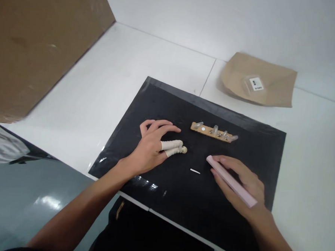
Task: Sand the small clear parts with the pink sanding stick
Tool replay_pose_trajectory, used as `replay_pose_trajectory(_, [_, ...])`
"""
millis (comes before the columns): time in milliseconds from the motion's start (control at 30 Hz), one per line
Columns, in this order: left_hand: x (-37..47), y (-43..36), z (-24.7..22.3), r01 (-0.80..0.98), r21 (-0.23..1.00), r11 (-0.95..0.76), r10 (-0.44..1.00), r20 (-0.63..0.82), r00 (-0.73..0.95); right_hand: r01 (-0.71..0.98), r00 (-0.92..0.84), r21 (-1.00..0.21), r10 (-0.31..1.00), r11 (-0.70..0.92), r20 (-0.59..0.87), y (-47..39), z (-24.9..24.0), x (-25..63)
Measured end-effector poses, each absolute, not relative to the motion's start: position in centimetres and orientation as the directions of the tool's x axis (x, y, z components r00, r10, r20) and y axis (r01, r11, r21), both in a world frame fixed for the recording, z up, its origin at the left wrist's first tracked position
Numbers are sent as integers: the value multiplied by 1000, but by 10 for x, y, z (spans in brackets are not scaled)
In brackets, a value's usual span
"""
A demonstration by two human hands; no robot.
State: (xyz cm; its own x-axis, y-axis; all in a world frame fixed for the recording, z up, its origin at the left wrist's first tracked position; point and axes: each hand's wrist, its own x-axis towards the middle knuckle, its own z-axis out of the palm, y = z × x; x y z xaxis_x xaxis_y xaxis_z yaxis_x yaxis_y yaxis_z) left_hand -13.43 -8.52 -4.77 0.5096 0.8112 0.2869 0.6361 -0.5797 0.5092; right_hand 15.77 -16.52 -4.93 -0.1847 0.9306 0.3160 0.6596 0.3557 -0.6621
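My right hand is closed around a long, straight pink bar, held tilted over the right part of the black mat. My left hand rests over the mat's left half. Whitish finger cots cover its thumb and index finger, which are pinched together at a small yellowish bit that I cannot make out. Its other fingers are spread and bent. A short silvery rod lies between the hands. Beyond them lies a tan strip bearing several translucent nail-like tips, a white dot and small metal parts.
At the back right, a brown paper sheet with raised edges holds a small clear packet with a white label. A large brown cardboard panel stands at left on the white table. The table's front edge runs close to my body.
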Motion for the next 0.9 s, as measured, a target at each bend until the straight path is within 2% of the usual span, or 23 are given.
replay_pose_trajectory(100, [-134, -86, -47, 637, 515, -573, 818, 316, 481, 609, -104, -735, 949, 298, 299, -167, -50, 157])
replay_pose_trajectory(267, [-135, -87, -46, 631, 508, -586, 810, 375, 450, 553, -45, -790, 956, 266, 290, -172, -55, 156])
replay_pose_trajectory(433, [-136, -89, -49, 645, 501, -577, 816, 366, 447, 383, -25, -890, 966, 248, 259, -172, -64, 153])
replay_pose_trajectory(667, [-134, -85, -50, 661, 503, -556, 826, 423, 373, 498, -135, -778, 921, 382, 366, -168, -64, 159])
replay_pose_trajectory(833, [-136, -84, -49, 619, 537, -573, 816, 440, 375, 496, -107, -797, 935, 344, 337, -165, -60, 160])
replay_pose_trajectory(900, [-137, -83, -51, 620, 528, -580, 810, 451, 374, 521, -121, -770, 925, 369, 361, -163, -61, 163])
